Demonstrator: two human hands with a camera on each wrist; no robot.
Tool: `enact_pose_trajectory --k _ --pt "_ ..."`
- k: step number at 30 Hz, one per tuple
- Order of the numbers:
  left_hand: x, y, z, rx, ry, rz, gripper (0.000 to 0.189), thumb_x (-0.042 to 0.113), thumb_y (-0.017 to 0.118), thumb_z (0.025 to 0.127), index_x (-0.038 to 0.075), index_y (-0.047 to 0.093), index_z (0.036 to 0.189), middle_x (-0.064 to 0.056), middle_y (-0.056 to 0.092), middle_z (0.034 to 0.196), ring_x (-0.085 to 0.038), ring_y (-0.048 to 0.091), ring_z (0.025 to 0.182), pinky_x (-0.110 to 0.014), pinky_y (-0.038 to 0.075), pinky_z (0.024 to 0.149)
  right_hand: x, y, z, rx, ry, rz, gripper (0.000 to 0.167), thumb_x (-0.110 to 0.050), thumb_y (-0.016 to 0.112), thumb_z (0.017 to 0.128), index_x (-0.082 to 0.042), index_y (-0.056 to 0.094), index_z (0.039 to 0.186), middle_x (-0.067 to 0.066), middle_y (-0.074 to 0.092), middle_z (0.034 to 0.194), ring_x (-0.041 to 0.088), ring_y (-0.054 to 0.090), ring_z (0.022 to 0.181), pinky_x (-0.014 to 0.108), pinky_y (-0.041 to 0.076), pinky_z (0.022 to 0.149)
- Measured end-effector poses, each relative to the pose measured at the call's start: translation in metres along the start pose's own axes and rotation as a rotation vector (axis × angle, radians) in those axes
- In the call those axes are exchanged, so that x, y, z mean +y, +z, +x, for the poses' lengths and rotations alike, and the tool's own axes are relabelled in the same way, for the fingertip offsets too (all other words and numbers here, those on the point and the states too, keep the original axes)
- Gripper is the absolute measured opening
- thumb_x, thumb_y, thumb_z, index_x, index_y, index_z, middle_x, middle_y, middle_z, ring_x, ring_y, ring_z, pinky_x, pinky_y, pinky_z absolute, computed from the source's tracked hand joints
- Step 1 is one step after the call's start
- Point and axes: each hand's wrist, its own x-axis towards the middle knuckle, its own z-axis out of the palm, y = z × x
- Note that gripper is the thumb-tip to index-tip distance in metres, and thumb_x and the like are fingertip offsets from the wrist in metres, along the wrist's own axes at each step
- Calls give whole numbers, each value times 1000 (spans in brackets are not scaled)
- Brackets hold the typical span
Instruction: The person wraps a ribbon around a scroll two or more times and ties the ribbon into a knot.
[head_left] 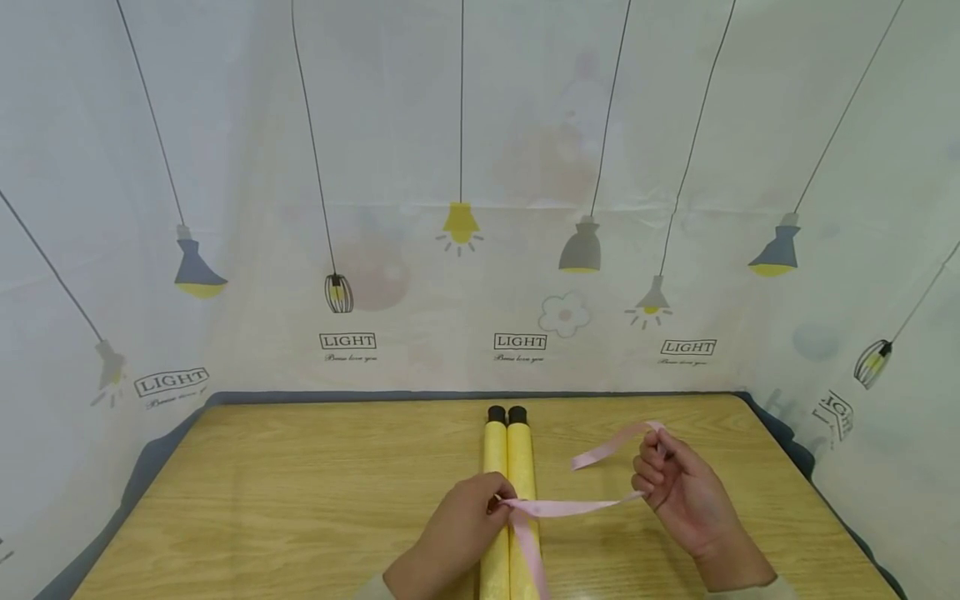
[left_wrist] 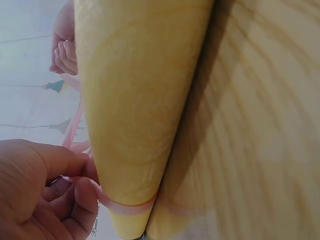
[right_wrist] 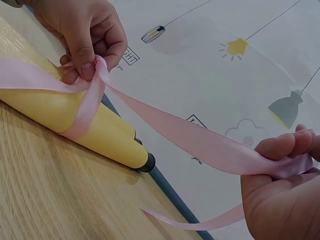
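Observation:
Two yellow rolls [head_left: 495, 454] with black ends lie side by side on the wooden table, pointing away from me. A pink ribbon [right_wrist: 185, 137] loops around them, as the right wrist view shows. Over the rolls, my left hand [head_left: 467, 512] pinches the ribbon where it crosses itself. To the right, raised off the table, my right hand [head_left: 688, 492] grips one length of the ribbon in curled fingers. That stretch runs nearly straight between the hands, and its loose tail hangs beyond my right fingers. Another ribbon end trails down over the rolls toward me.
The wooden table [head_left: 322, 475] extends to both sides of the rolls. Behind and beside it hangs a pale cloth [head_left: 420, 125] printed with lamps and the word LIGHT. A dark blue-grey strip [head_left: 300, 397] borders the table's far edge.

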Motion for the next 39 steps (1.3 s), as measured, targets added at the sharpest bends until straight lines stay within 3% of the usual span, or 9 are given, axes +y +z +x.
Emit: enact_pose_trajectory --k 6,13,19,26,35,39 --pt "-3 2 1 4 -18 -33 10 7 67 97 17 69 95 9 67 85 1 52 71 -19 48 65 0 -1 0 -3 3 -5 47 -28 19 117 -12 63 109 -5 58 85 12 25 72 28 23 72" --pt "0 1 -1 -7 -50 -153 13 3 64 97 11 74 100 8 69 83 2 50 65 -17 46 58 1 -2 0 -1 16 -7 46 -29 21 117 -13 63 109 -6 58 86 12 26 72 27 26 71" --pt "3 1 -3 6 -63 -182 16 3 64 98 10 78 103 4 74 93 1 58 78 -18 51 67 1 0 0 -11 7 -3 46 -27 19 117 -12 63 109 -5 58 86 12 26 72 28 24 72" --pt "3 -1 -3 32 -1 -109 18 3 63 96 10 78 104 1 74 99 -2 60 84 -21 53 74 1 0 -1 6 11 -11 45 -28 21 117 -13 62 109 -5 57 86 13 25 73 29 23 74" --pt "3 -3 -5 80 113 162 28 -7 57 97 5 76 114 -4 74 117 -21 70 113 -36 57 99 0 2 -2 18 15 -14 42 -28 22 117 -14 61 109 -5 57 86 13 24 73 30 23 75" --pt "1 -4 -6 169 210 256 31 -14 61 91 5 76 109 -5 75 112 -22 69 108 -36 57 98 0 4 -2 18 18 -22 42 -29 22 117 -14 61 109 -5 56 86 13 24 73 30 23 75"
